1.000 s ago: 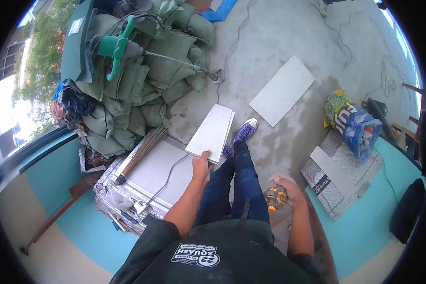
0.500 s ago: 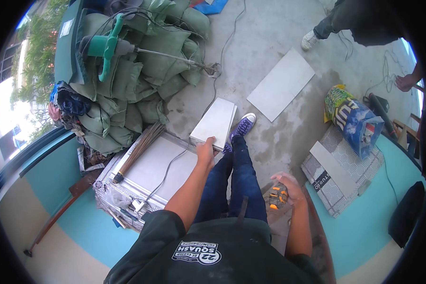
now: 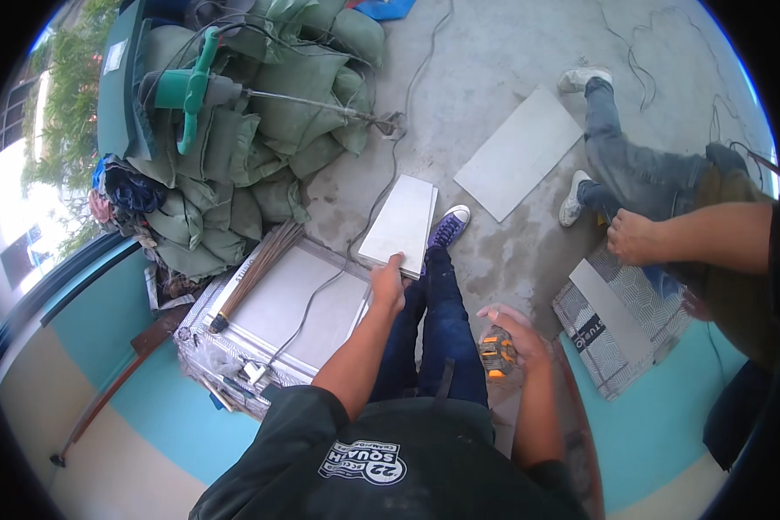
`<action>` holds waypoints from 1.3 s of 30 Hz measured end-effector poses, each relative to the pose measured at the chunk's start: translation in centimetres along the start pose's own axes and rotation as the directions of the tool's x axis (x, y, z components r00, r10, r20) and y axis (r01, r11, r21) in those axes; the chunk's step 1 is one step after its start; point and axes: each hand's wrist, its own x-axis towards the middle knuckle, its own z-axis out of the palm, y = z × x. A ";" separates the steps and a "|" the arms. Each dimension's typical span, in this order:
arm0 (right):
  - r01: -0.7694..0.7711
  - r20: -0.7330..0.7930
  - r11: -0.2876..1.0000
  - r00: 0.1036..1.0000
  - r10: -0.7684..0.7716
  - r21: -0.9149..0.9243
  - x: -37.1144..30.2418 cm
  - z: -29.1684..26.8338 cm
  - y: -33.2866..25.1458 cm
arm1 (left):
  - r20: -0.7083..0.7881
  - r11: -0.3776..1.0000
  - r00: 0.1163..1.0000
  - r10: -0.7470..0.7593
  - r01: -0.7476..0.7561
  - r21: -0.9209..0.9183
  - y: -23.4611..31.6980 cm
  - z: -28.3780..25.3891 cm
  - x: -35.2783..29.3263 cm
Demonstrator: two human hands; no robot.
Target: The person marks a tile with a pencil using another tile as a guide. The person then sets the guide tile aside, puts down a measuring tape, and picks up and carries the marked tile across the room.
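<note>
My left hand is closed on the near edge of two white tiles, stacked slightly offset and held in front of my legs. The thumb lies on the upper face; the fingers underneath are hidden. By my right thigh, my right hand is curled round a chunky grey-brown and orange object that looks like a tape measure. Whitish dust covers its fingertips. Ahead to the right, a larger white tile lies flat on the concrete floor.
Green sacks and a green mixing drill fill the far left. A stick broom and cable lie over boxed tiles. At right, a person's arm reaches above patterned packaging with a tile strip.
The tiles in my left hand have shifted slightly right. My right hand has moved a little left. At right, the other person has come closer, now covering most of the blue bag.
</note>
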 end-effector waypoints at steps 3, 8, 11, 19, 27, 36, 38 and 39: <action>0.033 0.081 0.999 0.996 -0.035 0.030 1.8 0.7 -0.9 | -0.006 1.000 1.000 -0.022 0.022 0.000 0.2 0.8 -0.4; -0.005 0.064 1.000 0.998 0.004 0.006 5.2 2.6 -1.6 | 0.006 0.999 1.000 -0.028 0.028 -0.016 -0.3 1.2 0.4; -0.038 0.045 0.999 0.998 0.037 0.019 6.8 3.8 -1.5 | -0.016 1.000 1.000 -0.027 0.026 -0.008 -0.2 1.6 0.5; -0.149 -0.095 0.980 0.982 0.162 0.129 10.9 6.5 1.3 | 0.031 0.982 0.983 -0.180 0.177 0.065 1.7 0.8 1.0; -0.167 -0.041 0.933 0.981 0.190 0.318 13.1 9.2 0.8 | 0.099 0.960 0.960 -0.264 0.251 0.125 4.6 -0.1 1.3; -0.105 -0.047 0.870 0.988 0.145 0.482 13.7 9.6 1.3 | 0.114 0.959 0.982 -0.153 0.120 0.256 8.5 -0.4 1.0; -0.095 -0.023 0.844 0.992 0.126 0.527 13.6 9.5 1.4 | 0.135 0.948 0.975 -0.174 0.129 0.290 9.2 -0.8 1.4; -0.085 -0.002 0.817 0.994 0.105 0.570 13.5 9.5 1.4 | 0.155 0.936 0.968 -0.197 0.139 0.322 9.3 -0.9 1.6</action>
